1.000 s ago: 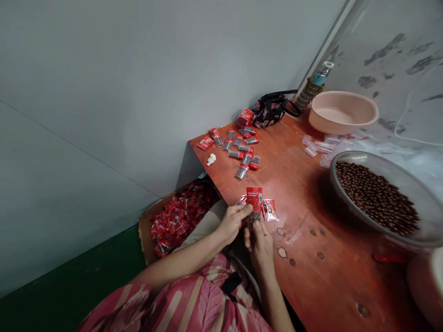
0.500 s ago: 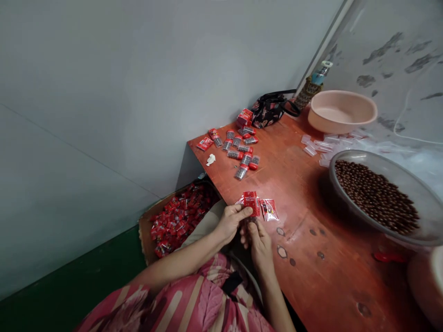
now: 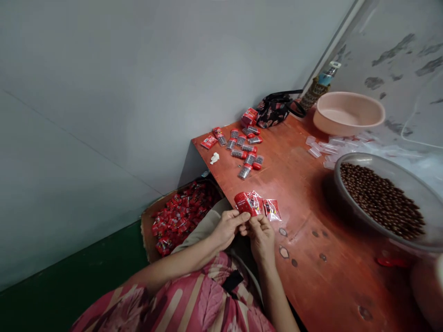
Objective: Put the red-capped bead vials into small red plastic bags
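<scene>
My left hand (image 3: 228,227) pinches a red packet (image 3: 244,203) at its lower edge, over the near edge of the table. Close beside it, my right hand (image 3: 260,233) has its fingers closed at the packet's lower right side. The fingertips of both hands nearly meet. Behind the held packet is another shiny red packet (image 3: 256,201), partly hidden. A flat red and clear packet (image 3: 272,210) lies on the table (image 3: 301,193) just right of them. Farther back, several small tubes with red caps (image 3: 249,159) lie in a loose group.
A grey bowl of brown balls (image 3: 380,200) stands at the right, a pink basin (image 3: 349,113) behind it, with clear plastic tubes (image 3: 327,147) between. A floral bag (image 3: 273,110) and a bottle (image 3: 316,90) stand by the wall. Below left is a box of red packets (image 3: 182,214).
The held red packet has tilted to the left, uncovering more of the packet behind it. My right hand has risen slightly towards its lower edge. The view has shifted a little.
</scene>
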